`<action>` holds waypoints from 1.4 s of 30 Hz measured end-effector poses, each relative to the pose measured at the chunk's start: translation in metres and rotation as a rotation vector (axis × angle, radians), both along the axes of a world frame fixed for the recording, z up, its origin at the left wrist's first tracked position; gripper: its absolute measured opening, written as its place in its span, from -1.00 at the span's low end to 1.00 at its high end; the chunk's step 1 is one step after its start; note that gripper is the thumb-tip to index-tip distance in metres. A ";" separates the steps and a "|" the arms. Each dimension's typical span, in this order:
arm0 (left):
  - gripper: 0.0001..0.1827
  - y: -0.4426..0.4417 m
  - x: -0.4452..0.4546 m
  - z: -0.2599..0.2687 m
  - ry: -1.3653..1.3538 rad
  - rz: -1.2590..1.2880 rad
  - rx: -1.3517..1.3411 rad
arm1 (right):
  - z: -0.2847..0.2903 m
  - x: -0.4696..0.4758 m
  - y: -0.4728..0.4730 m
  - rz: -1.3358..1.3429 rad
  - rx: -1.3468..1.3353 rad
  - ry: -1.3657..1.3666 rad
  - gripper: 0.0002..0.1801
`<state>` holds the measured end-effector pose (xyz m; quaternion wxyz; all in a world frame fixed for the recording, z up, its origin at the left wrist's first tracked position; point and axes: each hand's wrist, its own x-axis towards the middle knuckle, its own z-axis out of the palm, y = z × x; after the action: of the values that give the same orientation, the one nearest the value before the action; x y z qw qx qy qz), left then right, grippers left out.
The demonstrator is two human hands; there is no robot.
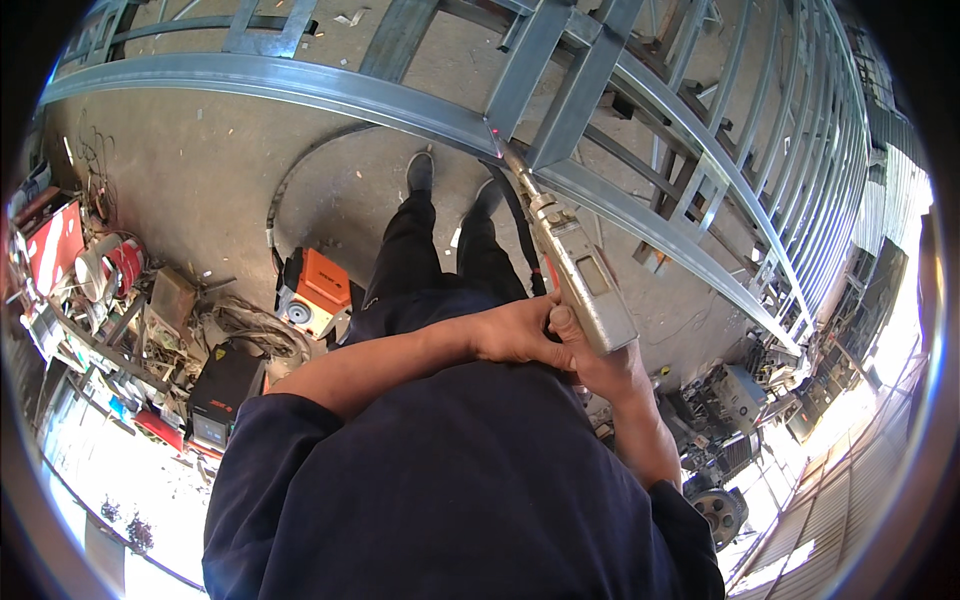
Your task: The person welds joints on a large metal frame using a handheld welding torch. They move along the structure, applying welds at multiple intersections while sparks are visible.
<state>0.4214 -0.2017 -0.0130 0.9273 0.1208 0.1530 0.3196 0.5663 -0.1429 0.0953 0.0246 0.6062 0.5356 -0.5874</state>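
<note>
A handheld laser welding gun (pixel 581 262), with a silvery, worn housing, slants up and left in front of my body. My right hand (pixel 600 364) grips it from beneath the rear end, thumb on its left side. Against that thumb, my left hand (pixel 521 330) curls around the grip area; its fingertips are hidden. The nozzle (pixel 517 161) points at the metal frame's long rail (pixel 420 105), near the joint with an upright steel channel (pixel 529 64). A small red light spot and a pinkish glow show at the tip. Whether the tip touches the metal cannot be told.
A black cable (pixel 517 217) hangs below the gun. On the concrete floor (pixel 187 165) stands an orange machine (pixel 315 281), with a hose curving away from it. Clutter and a black machine (pixel 223 382) lie left; machinery (pixel 735 397) stands right. Ribbed framework (pixel 795 150) stretches right.
</note>
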 end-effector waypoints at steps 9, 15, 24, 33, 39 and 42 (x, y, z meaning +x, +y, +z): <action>-0.20 0.004 -0.018 -0.002 0.005 -0.019 0.008 | -0.002 -0.025 0.003 -0.004 0.140 0.108 -0.17; -0.23 0.008 -0.026 -0.001 -0.020 -0.040 -0.005 | -0.008 -0.030 0.000 -0.016 0.173 0.140 -0.20; -0.28 0.006 -0.036 -0.005 0.042 -0.081 0.030 | -0.005 -0.045 -0.004 0.102 0.304 0.072 -0.21; -0.24 0.011 -0.047 0.007 0.151 -0.115 0.029 | -0.001 -0.054 -0.006 0.051 0.297 0.087 -0.24; -0.24 0.008 -0.048 0.007 0.147 -0.111 0.030 | 0.005 -0.058 -0.005 0.093 0.331 0.032 -0.25; -0.25 0.009 -0.046 0.006 0.119 -0.084 0.074 | 0.003 -0.058 -0.006 0.100 0.378 0.036 -0.27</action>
<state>0.3754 -0.1928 -0.0072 0.9240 0.1803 0.1908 0.2780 0.5084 -0.1493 0.0987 -0.0700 0.5623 0.6660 -0.4850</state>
